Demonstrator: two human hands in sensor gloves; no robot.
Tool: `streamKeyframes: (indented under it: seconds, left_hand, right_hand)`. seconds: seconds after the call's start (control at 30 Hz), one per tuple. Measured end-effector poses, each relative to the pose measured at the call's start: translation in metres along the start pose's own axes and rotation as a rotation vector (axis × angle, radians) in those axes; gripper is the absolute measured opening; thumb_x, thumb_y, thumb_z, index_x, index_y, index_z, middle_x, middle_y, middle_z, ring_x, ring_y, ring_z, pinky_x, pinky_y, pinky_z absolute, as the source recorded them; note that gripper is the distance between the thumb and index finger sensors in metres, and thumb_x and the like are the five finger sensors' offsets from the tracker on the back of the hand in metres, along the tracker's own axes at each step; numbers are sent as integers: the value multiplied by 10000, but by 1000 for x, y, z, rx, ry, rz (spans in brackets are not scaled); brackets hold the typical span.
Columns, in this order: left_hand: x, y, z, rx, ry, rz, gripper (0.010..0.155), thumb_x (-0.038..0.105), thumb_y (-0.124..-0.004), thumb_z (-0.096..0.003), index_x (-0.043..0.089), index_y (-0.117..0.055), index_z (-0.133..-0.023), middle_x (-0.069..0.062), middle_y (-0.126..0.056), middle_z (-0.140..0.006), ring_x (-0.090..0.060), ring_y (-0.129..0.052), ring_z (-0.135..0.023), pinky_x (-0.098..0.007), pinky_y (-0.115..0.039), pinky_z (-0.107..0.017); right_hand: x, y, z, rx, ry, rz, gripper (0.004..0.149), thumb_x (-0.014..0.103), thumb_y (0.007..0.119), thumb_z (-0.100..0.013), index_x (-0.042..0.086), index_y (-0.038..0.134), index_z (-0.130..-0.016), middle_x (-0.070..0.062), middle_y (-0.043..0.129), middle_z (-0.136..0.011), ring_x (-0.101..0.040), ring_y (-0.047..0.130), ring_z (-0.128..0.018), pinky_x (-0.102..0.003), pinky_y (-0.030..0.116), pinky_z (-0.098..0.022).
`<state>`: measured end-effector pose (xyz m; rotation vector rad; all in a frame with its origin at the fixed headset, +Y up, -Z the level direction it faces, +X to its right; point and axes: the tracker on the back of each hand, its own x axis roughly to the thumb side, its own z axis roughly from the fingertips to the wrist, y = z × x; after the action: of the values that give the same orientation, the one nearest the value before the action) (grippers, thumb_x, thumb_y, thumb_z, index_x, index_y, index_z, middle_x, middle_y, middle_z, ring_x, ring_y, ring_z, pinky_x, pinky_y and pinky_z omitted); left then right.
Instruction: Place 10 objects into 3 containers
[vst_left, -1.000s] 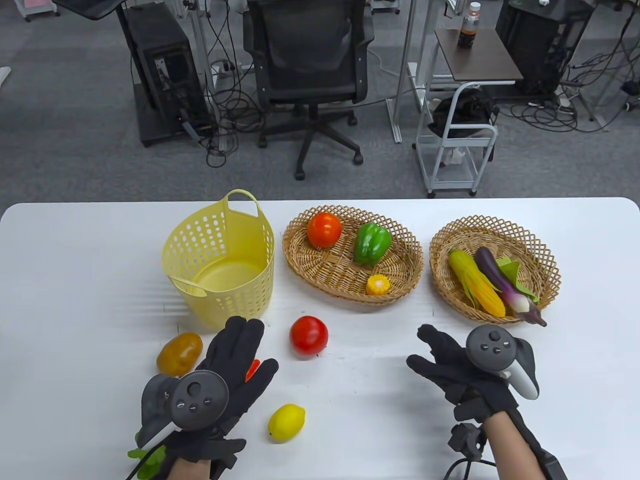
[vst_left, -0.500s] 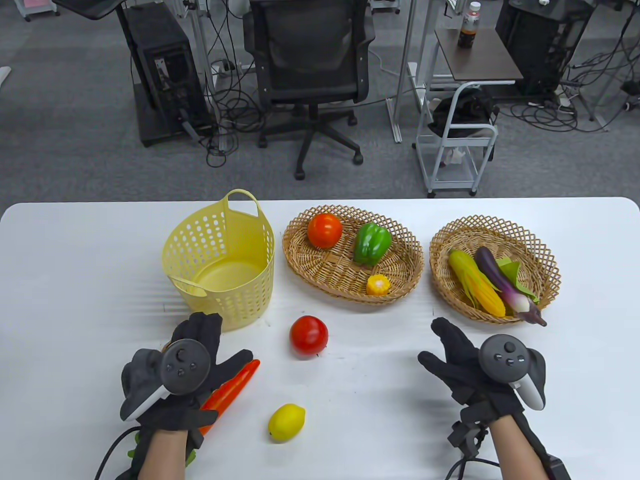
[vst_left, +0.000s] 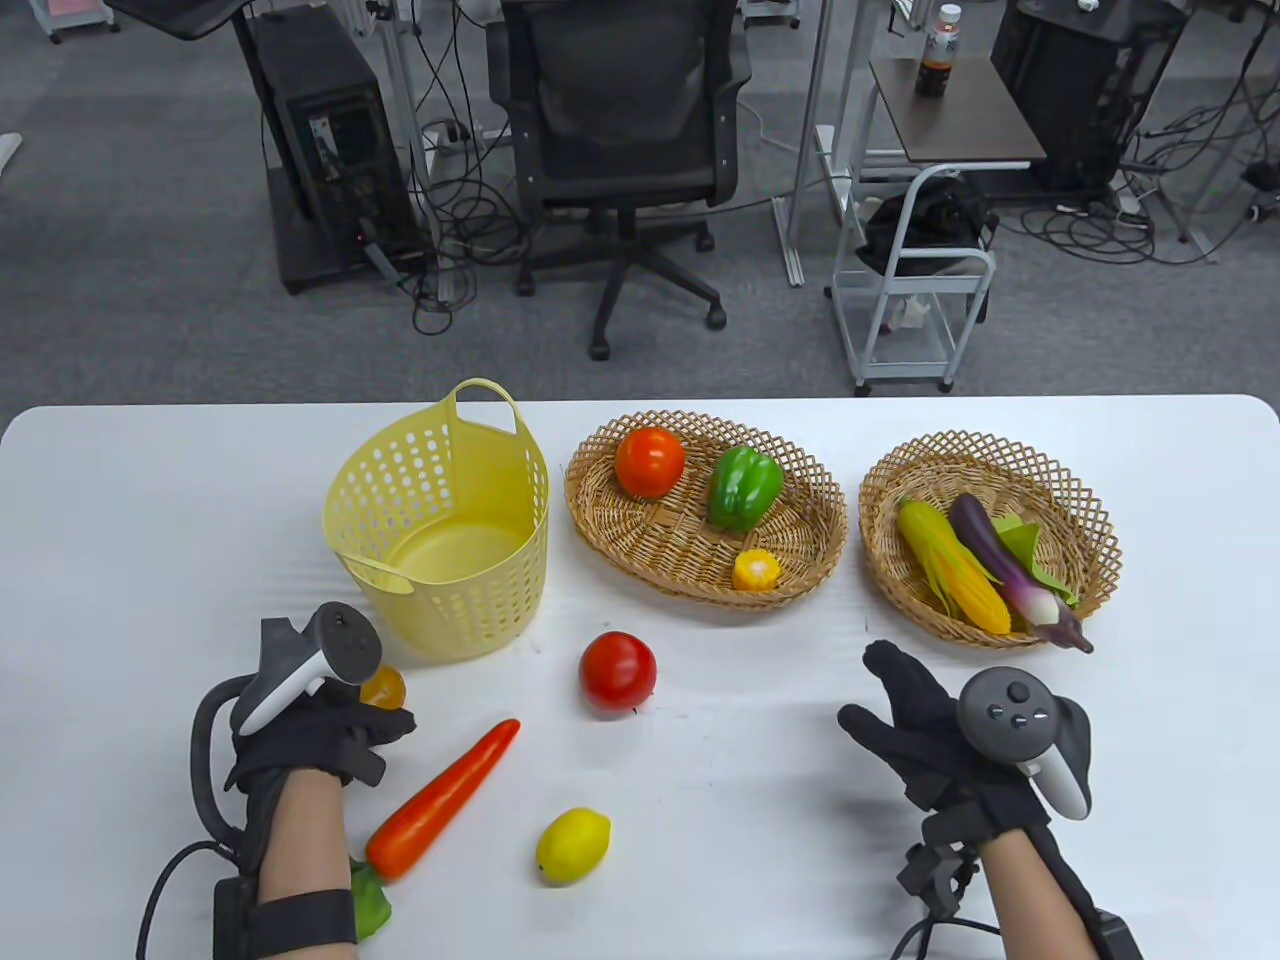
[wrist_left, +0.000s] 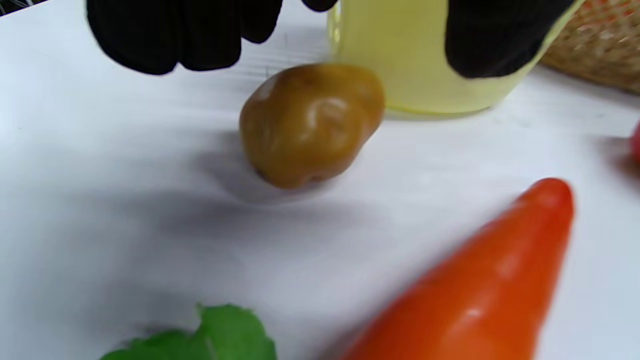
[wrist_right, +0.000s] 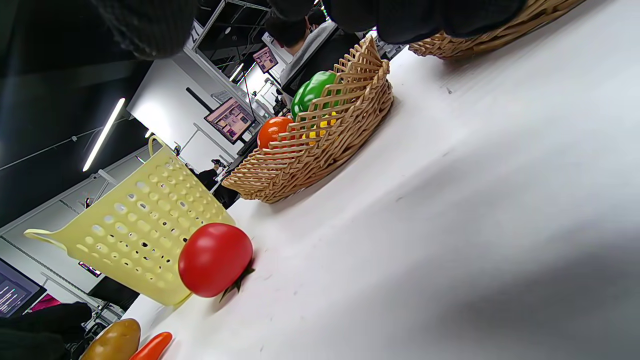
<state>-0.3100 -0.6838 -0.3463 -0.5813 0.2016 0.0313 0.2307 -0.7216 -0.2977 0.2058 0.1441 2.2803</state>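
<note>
A brown potato (vst_left: 383, 687) lies in front of the yellow plastic basket (vst_left: 440, 530). My left hand (vst_left: 375, 735) is over the potato, mostly hiding it in the table view. In the left wrist view the potato (wrist_left: 310, 125) sits on the table, with my fingers (wrist_left: 175, 30) and thumb spread above it and not touching it. An orange carrot (vst_left: 445, 797), a red tomato (vst_left: 617, 672) and a lemon (vst_left: 572, 845) lie loose on the table. My right hand (vst_left: 880, 700) is open and empty near the right wicker basket (vst_left: 880, 560).
The middle wicker basket (vst_left: 600, 540) holds a tomato, a green pepper and a small yellow piece. The right basket holds a corn cob and an eggplant. The yellow basket holds nothing. The carrot's green leaves (vst_left: 370, 905) lie by my left forearm.
My left hand moved left off the carrot and turned over the potato; the carrot now lies uncovered. My right hand shifted slightly right and then stayed still.
</note>
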Motion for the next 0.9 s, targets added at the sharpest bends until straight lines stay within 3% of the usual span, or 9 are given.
streamKeyframes:
  seconds: [0.23,0.57,0.9]
  left_hand:
    - [-4,-8,-25,-56,48,-4,920,601,-787,-552,217,-258,-1200,-258,-381,-1236,-525,-607,-1096,-650,-693,-677]
    - [4,-19,-43,-81,37,-50,903,555,-805,-553,155,-311,-1194,-197,-458,-1225,-454,-631,-1110,-611,-701,-693]
    - [-21,-21,-36,-53,34,0,943,597,-806,-522,109,-341,-1183,-209,-544,-1178,-438,-726,-1040,-543,-750,-668]
  right_hand:
    - [-3,0,-2,23,26,-3,821,549,654,-562,88,287,-1133,-278,333,-1165,-559,466,-996,-656,523,-684]
    - [-6,-7,0,28,53,-16,809,552,645,-568,111,276,-1137,-239,325,-1183,-559,480,-993,-655,533,-677]
    - [-7,-10,1,26,115,50,810,567,629,-572,110,277,-1140,-244,334,-1186,-573,506,-980,-652,556,-665]
